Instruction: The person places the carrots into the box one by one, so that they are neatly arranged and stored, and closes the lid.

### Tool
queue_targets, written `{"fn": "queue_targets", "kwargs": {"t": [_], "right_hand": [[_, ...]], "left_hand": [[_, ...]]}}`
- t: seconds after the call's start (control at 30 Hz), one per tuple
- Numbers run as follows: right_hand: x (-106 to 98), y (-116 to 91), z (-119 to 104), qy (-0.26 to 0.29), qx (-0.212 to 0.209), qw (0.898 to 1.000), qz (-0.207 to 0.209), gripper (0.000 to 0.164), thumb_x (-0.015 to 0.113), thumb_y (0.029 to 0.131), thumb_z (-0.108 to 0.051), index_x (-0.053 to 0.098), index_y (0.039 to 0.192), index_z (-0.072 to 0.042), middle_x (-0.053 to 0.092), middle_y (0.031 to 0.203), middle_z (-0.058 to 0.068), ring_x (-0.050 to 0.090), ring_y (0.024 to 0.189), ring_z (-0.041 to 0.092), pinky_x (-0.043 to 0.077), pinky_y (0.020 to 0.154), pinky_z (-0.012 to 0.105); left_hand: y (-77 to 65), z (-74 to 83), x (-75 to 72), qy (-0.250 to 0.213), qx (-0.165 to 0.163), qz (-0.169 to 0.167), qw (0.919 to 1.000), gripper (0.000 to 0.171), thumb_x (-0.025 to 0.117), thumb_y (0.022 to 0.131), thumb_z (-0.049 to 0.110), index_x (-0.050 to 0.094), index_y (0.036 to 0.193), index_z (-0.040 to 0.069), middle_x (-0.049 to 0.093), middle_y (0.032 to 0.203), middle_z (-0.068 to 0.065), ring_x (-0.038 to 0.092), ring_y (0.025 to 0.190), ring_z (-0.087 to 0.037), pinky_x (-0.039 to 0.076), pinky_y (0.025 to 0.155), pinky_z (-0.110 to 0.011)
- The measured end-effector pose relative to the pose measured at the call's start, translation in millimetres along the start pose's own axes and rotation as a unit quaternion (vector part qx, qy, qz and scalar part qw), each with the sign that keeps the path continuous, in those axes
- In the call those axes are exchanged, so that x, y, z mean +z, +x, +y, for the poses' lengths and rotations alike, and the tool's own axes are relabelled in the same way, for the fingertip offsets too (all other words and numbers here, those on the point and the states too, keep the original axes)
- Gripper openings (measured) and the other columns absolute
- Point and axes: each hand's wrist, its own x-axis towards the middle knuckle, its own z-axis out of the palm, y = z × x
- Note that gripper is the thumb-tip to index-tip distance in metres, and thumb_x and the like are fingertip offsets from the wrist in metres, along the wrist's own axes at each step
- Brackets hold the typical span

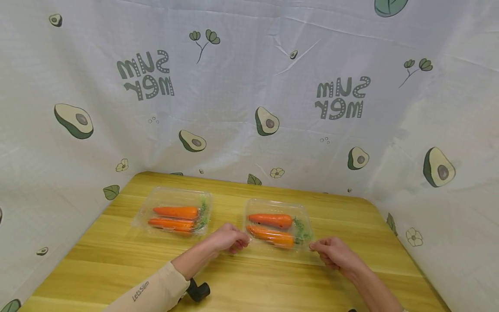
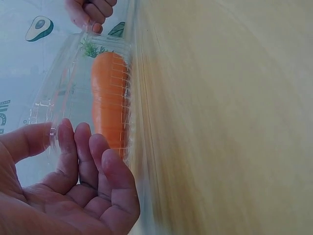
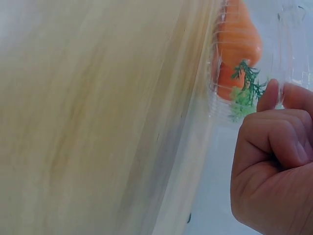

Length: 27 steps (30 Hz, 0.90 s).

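A clear plastic container (image 1: 306, 212) with two orange carrots (image 1: 271, 220) inside stands on the table before me, their green tops toward the right. At its near left corner my left hand (image 1: 228, 238) pinches the rim between thumb and index finger; the other fingers are loosely bent, as the left wrist view shows. My right hand (image 1: 336, 255) pinches the near right corner, its other fingers curled into the palm in the right wrist view. In the left wrist view, one carrot (image 2: 108, 100) shows through the ribbed side wall.
To the left stands a second clear container (image 1: 165, 195) with carrots (image 1: 177, 212) and green tops in it. The wooden table (image 1: 241, 281) is bounded by a white printed curtain (image 1: 234, 86) at the back and sides. A black object (image 1: 199, 292) sits by the left forearm.
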Motion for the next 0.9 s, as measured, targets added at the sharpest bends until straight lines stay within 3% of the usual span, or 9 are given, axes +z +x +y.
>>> {"fn": "queue_targets", "kwargs": {"t": [0.27, 0.7, 0.9], "right_hand": [[1, 3, -1, -0.007, -0.007, 1.0, -0.003, 0.031, 0.052, 0.105, -0.023, 0.068, 0.089, -0.001, 0.026, 0.054, -0.008, 0.02, 0.047, 0.007, 0.023, 0.046, 0.024], [-1, -2, 2, 0.002, 0.014, 1.0, 0.011, 0.036, 0.057, 0.103, -0.031, 0.069, 0.105, 0.003, 0.024, 0.054, -0.007, 0.017, 0.048, 0.01, 0.023, 0.047, 0.026], [-7, -8, 0, -0.049, 0.035, 0.997, 0.058, 0.047, 0.057, 0.102, -0.039, 0.067, 0.122, 0.003, 0.028, 0.053, -0.006, 0.019, 0.046, 0.01, 0.027, 0.046, 0.026]], "left_hand": [[1.5, -1.0, -1.4, -0.002, 0.001, 0.002, 1.0, 0.027, 0.067, 0.091, 0.021, 0.075, 0.09, -0.005, 0.065, 0.076, -0.001, 0.057, 0.068, -0.014, 0.046, 0.058, -0.025], [-8.6, -0.3, 1.6, 0.022, -0.009, 0.012, 0.9996, 0.03, 0.066, 0.095, 0.027, 0.07, 0.099, -0.003, 0.066, 0.093, -0.01, 0.056, 0.072, -0.017, 0.047, 0.06, -0.027], [-22.2, 7.6, -7.8, 0.089, 0.008, -0.002, 0.996, 0.036, 0.066, 0.097, 0.03, 0.067, 0.113, -0.003, 0.065, 0.097, -0.011, 0.06, 0.078, -0.019, 0.053, 0.068, -0.035]]}}
